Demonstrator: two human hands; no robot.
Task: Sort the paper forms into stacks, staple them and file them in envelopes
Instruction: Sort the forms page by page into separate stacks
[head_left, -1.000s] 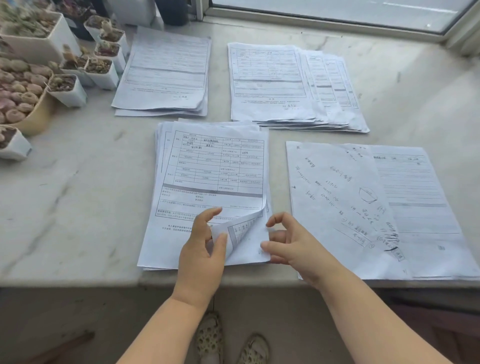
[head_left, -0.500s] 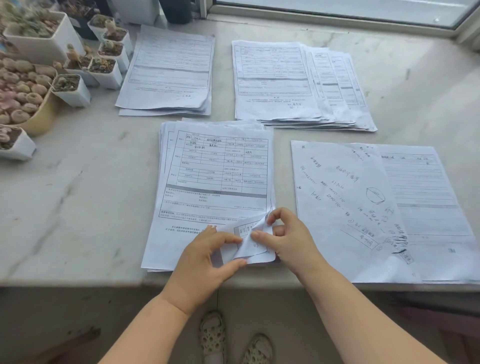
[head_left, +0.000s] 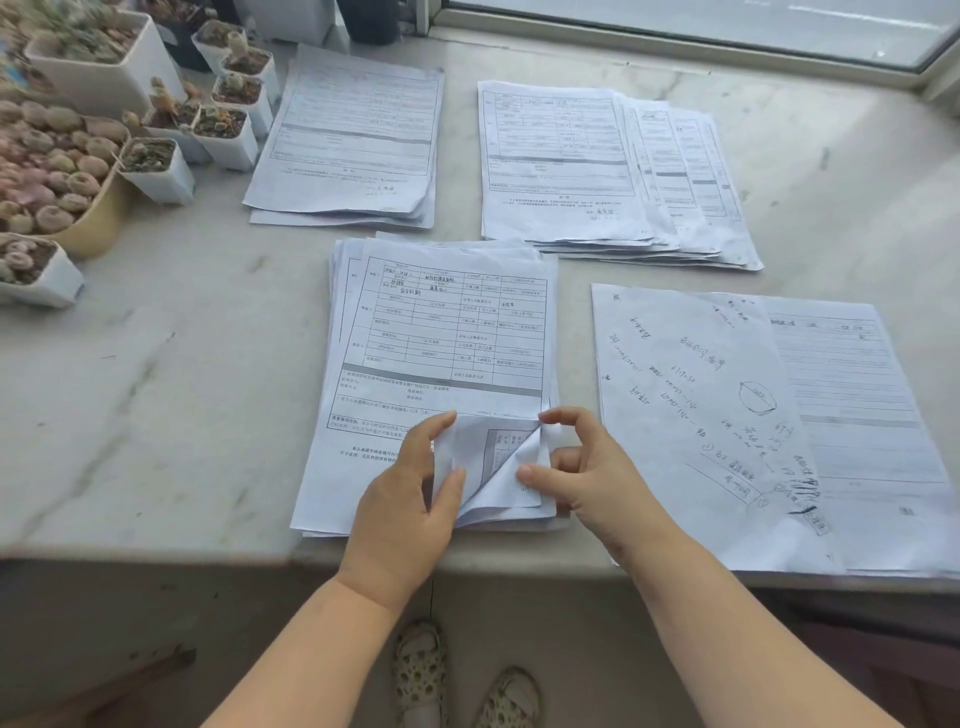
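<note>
We fold back the corner of the nearest stack of forms (head_left: 436, 364) with both hands.

Our left hand (head_left: 410, 499) pinches the turned-up corner (head_left: 483, 467) between thumb and forefinger, its other fingers hidden under the paper; our right hand (head_left: 587, 473) curls beside it, fingertips nipping the same flap. This stack lies at the front edge of the marble counter (head_left: 156, 389), with three more piles (head_left: 597, 166) spread behind and to its right.

Both forearms are bare, with no sleeves in view, and the left hand (head_left: 402, 512) and right hand (head_left: 592, 473) wear nothing. The feet wear pale perforated shoes (head_left: 423, 670) with dark dots.
</note>
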